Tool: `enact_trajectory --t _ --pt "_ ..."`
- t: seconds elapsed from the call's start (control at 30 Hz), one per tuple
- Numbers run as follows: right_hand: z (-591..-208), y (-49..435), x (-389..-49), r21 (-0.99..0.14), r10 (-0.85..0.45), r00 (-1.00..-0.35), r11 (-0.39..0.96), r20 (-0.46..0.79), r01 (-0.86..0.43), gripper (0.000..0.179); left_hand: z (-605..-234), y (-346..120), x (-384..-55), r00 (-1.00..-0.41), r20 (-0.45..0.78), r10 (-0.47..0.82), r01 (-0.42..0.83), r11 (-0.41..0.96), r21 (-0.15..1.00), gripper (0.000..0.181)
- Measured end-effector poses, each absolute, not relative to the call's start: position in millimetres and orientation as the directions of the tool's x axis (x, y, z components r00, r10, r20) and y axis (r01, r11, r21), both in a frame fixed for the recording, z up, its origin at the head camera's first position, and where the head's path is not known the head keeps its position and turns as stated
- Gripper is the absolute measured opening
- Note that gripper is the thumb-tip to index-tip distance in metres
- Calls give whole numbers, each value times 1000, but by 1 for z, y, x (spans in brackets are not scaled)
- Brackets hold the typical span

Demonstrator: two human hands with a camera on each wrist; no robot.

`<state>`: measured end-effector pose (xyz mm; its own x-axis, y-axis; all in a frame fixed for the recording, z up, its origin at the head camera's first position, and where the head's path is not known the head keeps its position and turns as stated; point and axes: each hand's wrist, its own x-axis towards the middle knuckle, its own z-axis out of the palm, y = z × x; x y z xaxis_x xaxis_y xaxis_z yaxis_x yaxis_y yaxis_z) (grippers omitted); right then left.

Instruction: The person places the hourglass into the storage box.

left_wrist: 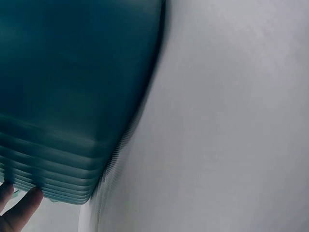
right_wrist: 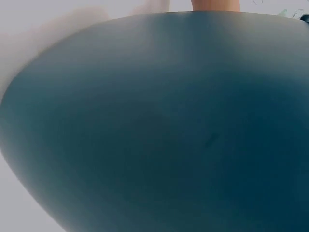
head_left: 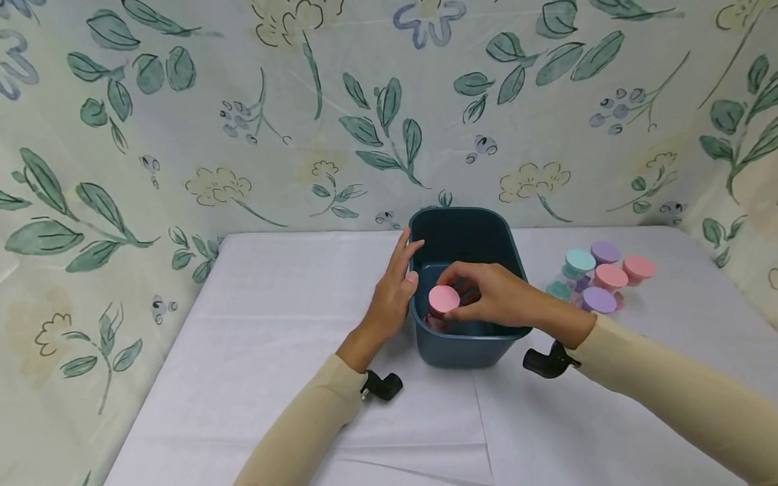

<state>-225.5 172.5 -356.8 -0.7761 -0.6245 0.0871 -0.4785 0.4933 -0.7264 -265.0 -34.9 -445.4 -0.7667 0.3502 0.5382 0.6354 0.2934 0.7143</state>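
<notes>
Your right hand (head_left: 494,294) pinches the pink-lidded jar (head_left: 444,299) inside the bin (head_left: 462,353), toward the side your straight-fingered left hand (head_left: 387,296) touches.

The bin (head_left: 472,353) stands on the desk (head_left: 269,354), near its far edge and roughly midway across. Hanging cloth (head_left: 289,145) rises behind the desk and runs down its left and right sides. Of the hands, the left hand (head_left: 392,295) lies along the bin's left wall, at the rim; the right hand (head_left: 489,293) reaches across the right part of the opening. Between its fingertips is a small jar (head_left: 444,300), in the near left part of the opening, beside the left wall. To the right of the bin, beyond the right forearm (head_left: 571,321), a group of jars (head_left: 610,277) sits close together.
</notes>
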Motion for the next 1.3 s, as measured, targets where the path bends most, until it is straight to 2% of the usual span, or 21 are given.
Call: enact_trajectory --t 0.7,1.07,1.3 --pt "-356 169 -225 -618 -660 -751 581 22 -530 39 -448 -35 -266 -763 542 352 638 279 718 57" --pt "-359 169 -227 -667 -680 -732 560 -31 -491 40 -449 -35 -267 -755 550 357 648 277 710 58" --pt "-359 169 -228 -680 -703 -711 533 -25 -504 39 -448 -36 -267 -752 555 354 651 272 709 58"
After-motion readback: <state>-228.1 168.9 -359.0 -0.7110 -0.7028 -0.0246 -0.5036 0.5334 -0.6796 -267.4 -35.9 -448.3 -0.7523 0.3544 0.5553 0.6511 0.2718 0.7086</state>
